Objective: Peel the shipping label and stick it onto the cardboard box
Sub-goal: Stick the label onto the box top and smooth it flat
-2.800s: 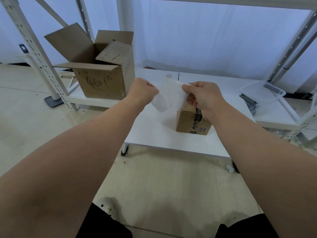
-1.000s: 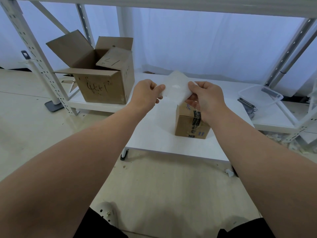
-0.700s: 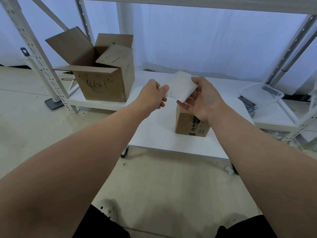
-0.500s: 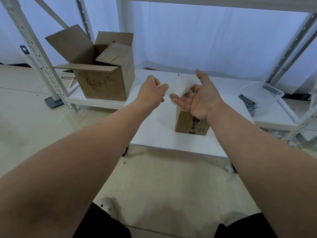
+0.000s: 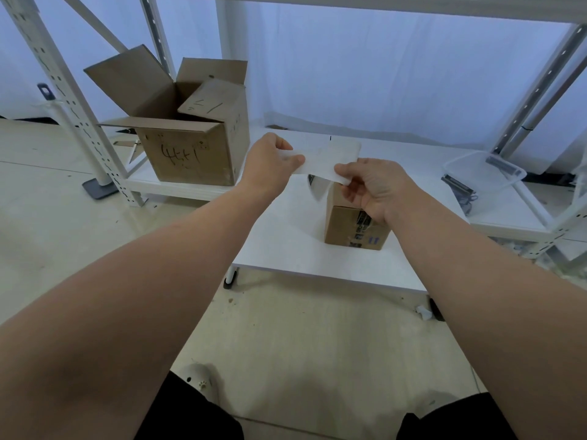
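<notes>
A white shipping label (image 5: 327,158) is stretched flat in the air between both hands. My left hand (image 5: 270,168) pinches its left end. My right hand (image 5: 371,185) pinches its near right corner between thumb and fingers. Just below and behind my right hand stands a small closed cardboard box (image 5: 349,225) on a low white table (image 5: 279,236). The box has dark tape and printed marks on its near side. Its top is mostly hidden by my right hand and the label.
A larger open cardboard box (image 5: 190,134) with handwriting stands on the white shelf at the left. A clear plastic tray (image 5: 482,173) with dark items sits at the right. White rack posts (image 5: 63,84) frame both sides. Beige floor lies in front of the table.
My right hand, which lay open under the label half a second ago, now pinches its right corner. The label has been pulled flat and level between both hands.
</notes>
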{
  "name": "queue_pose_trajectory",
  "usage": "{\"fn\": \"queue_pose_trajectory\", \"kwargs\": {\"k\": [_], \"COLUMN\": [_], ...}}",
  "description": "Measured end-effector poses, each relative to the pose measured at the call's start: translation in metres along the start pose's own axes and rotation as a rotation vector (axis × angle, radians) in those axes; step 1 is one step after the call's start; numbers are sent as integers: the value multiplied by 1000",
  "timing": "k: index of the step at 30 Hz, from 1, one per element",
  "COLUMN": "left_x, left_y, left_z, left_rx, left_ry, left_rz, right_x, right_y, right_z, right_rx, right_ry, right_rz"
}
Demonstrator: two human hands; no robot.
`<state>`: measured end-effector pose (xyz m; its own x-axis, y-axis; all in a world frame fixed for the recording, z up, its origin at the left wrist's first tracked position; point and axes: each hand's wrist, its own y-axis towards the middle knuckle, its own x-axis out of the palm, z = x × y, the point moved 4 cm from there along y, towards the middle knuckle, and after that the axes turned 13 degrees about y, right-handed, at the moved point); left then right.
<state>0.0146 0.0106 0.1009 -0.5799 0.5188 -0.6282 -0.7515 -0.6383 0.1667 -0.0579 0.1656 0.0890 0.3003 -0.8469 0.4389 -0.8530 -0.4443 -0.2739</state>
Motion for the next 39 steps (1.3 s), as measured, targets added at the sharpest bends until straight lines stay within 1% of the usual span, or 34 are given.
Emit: {"fn": "queue_pose_trajectory", "kwargs": {"k": [6, 16, 20, 23, 27, 32, 34, 37, 39], "left_x": [-1, -2, -6, -10, -10, -9, -6, -3, 0], "left_y": [-1, 1, 0, 1, 2, 5, 6, 5, 4], "left_z": [-6, -13, -11, -4, 7, 3, 1, 4, 6], "left_rx": [0, -21, -31, 2, 99, 93, 66, 47, 43], "left_ry": [44, 23, -8, -20, 122, 163, 110, -17, -42], "left_rz": [24, 45, 93, 116, 106, 101, 68, 7, -41], "right_x": [-4, -6, -8, -13, -19, -14, -13, -10, -7], "right_y": [0, 3, 2, 5, 6, 6, 7, 3, 1], "right_z": [-3, -4, -6, -5, -6, -7, -7, -9, -11], "right_rx": [-49, -106, -134, -136, -157, -198, -251, -393, -453], "right_ry": [-113, -166, -144, -130, -105, -42, -106, -426, -521], "right_rz": [19, 19, 33, 45, 66, 112, 123, 106, 95]}}
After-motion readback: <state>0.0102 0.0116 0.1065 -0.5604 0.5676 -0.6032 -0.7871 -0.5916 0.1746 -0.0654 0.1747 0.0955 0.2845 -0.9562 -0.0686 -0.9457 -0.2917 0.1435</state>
